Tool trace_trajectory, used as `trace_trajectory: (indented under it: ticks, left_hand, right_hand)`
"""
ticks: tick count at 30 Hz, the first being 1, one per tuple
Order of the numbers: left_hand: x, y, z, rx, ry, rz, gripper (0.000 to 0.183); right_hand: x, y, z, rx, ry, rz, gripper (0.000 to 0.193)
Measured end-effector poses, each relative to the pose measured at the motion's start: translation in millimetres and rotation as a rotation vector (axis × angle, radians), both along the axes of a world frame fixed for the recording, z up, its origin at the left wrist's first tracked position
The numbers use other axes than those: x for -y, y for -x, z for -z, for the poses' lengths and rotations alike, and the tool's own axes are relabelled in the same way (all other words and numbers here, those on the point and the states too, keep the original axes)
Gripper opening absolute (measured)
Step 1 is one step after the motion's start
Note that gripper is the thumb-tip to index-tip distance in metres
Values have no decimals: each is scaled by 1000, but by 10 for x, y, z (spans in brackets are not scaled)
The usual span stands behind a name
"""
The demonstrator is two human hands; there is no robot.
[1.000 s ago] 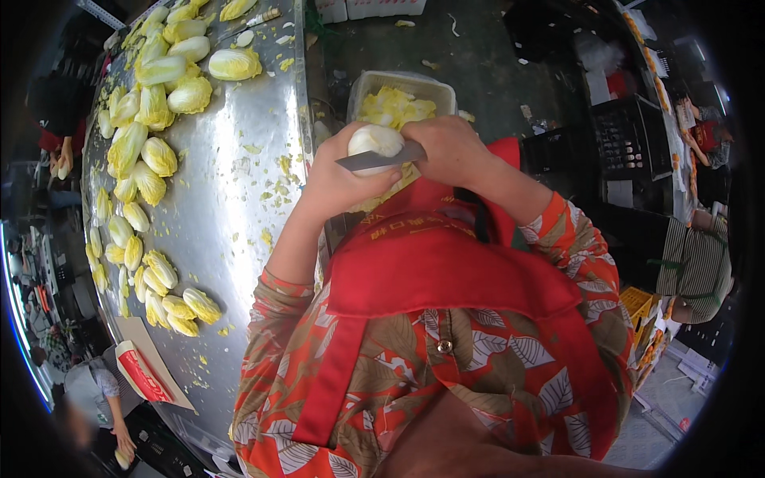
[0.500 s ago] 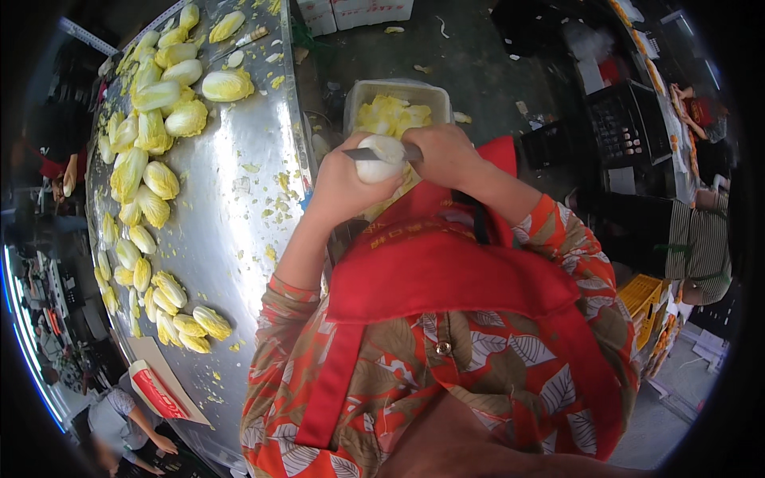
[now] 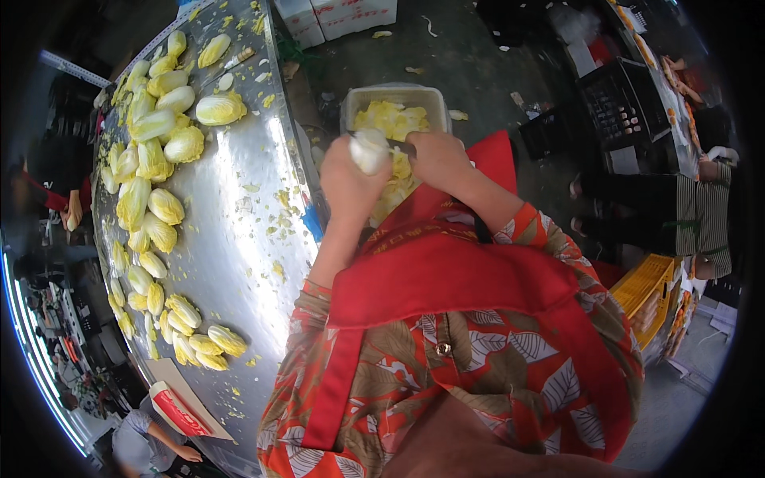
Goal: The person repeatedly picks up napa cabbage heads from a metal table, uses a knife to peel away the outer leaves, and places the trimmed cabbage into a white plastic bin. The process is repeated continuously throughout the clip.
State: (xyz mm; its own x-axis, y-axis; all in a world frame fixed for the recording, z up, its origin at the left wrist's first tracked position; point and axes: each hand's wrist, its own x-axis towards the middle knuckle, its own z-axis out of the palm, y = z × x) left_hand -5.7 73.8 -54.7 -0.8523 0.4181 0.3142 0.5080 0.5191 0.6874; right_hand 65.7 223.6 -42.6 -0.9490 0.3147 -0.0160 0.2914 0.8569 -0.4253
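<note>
My left hand [image 3: 347,177] is wrapped around a napa cabbage [image 3: 369,151] with its white base end showing. My right hand [image 3: 438,159] is closed on a knife [image 3: 403,147]; its dark blade reaches the cabbage, which hides part of it. Both hands are above the near part of a pale plastic bin [image 3: 437,99]. Loose yellow cabbage leaves [image 3: 392,117] lie inside that bin.
On my left stands a metal table [image 3: 231,179] with several napa cabbages [image 3: 151,126] along its far side and leaf scraps scattered about. A red-and-tan cardboard piece [image 3: 182,408] lies near its lower end. White boxes [image 3: 351,16] sit ahead; a yellow crate [image 3: 647,291] is at right.
The cabbage has turned and tilted in my left hand, and less of the knife blade shows across it. Both hands have shifted slightly left, and the view has turned a little.
</note>
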Motion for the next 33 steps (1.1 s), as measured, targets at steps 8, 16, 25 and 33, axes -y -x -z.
trace_trajectory:
  ticks: [8, 16, 25, 33]
  left_hand:
    - [-23, 41, 44, -90, -153, 146, 53]
    - [-55, 111, 20, 183, -333, 341, 59]
    - [-42, 181, -84, 18, -221, 411, 62]
    - [15, 151, -24, 318, -469, 357, 63]
  right_hand:
    - [-221, 155, 200, -53, 179, 18, 24]
    - [-514, 233, 444, 224, 630, 249, 34]
    - [-155, 177, -109, 13, 1287, 49, 45]
    - [-193, 148, -248, -11, 1358, 44, 33]
